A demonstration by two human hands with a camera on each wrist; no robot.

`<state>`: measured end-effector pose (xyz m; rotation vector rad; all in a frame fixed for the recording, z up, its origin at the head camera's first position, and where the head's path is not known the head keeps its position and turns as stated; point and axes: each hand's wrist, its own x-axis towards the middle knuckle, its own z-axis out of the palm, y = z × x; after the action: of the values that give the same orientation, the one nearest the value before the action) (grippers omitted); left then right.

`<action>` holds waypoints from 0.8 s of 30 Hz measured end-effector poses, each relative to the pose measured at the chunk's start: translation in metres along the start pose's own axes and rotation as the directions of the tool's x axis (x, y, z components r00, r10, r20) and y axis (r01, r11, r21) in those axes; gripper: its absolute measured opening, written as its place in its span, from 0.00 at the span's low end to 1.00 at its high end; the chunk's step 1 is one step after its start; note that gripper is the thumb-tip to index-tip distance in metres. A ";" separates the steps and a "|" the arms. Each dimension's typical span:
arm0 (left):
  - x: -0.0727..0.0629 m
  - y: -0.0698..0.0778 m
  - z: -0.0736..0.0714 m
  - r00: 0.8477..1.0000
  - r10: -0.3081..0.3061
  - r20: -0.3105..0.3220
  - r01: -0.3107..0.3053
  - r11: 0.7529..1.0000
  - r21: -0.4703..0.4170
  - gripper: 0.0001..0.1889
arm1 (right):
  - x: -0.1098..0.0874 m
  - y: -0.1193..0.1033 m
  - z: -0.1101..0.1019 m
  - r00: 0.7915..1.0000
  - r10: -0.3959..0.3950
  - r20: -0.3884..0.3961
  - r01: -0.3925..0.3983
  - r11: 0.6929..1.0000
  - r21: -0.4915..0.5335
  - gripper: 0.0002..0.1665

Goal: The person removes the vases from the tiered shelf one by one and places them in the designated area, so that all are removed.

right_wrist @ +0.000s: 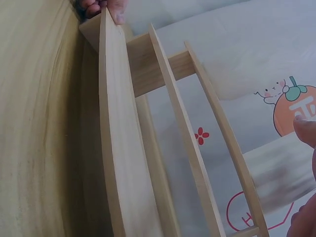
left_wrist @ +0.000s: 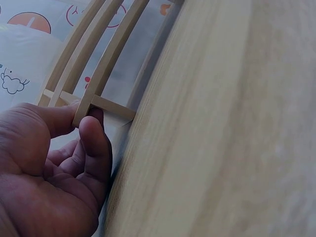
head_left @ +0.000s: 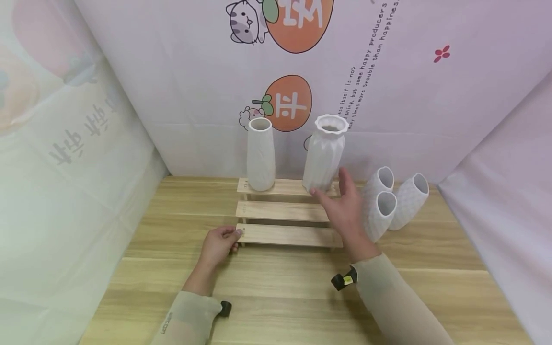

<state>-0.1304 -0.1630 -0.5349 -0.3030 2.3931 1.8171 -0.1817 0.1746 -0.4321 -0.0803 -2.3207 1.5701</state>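
A three-tier stepped wooden rack [head_left: 284, 235] stands on the table. My left hand [head_left: 217, 244] pinches the left end of its lowest shelf [left_wrist: 86, 106] between thumb and fingers. On the top tier are two white vases: a smooth, narrow one [head_left: 260, 155] at the left and a fluted one with a scalloped rim [head_left: 324, 155] at the right. Thumb and fingers spread, my right hand [head_left: 348, 211] is beside the lower part of the fluted vase; whether it touches the vase is unclear. Part of that hand [right_wrist: 307, 163] shows at the right wrist view's edge.
Three white textured vases with slanted mouths stand right of the rack, including a front one [head_left: 379, 218] and a right one [head_left: 409, 201]. My right forearm [head_left: 396, 292] passes near them. A printed white cloth [head_left: 207, 96] hangs behind the wooden table [head_left: 276, 297] and along both sides.
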 end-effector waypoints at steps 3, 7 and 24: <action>0.000 -0.001 -0.001 1.000 0.005 0.000 -0.005 1.000 -0.003 0.21 | 0.005 0.000 0.003 1.000 0.021 0.006 -0.021 1.000 -0.019 0.64; -0.001 -0.002 -0.001 1.000 0.015 0.002 -0.015 1.000 0.004 0.21 | 0.011 0.001 0.007 0.999 0.046 0.011 -0.046 0.998 -0.035 0.65; 0.001 -0.002 -0.001 1.000 0.018 -0.007 -0.018 1.000 -0.002 0.23 | 0.029 -0.001 0.020 0.999 0.040 0.021 -0.040 0.999 -0.015 0.63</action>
<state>-0.1309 -0.1645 -0.5369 -0.2895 2.4064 1.8286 -0.2150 0.1635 -0.4305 -0.1149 -2.3608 1.5809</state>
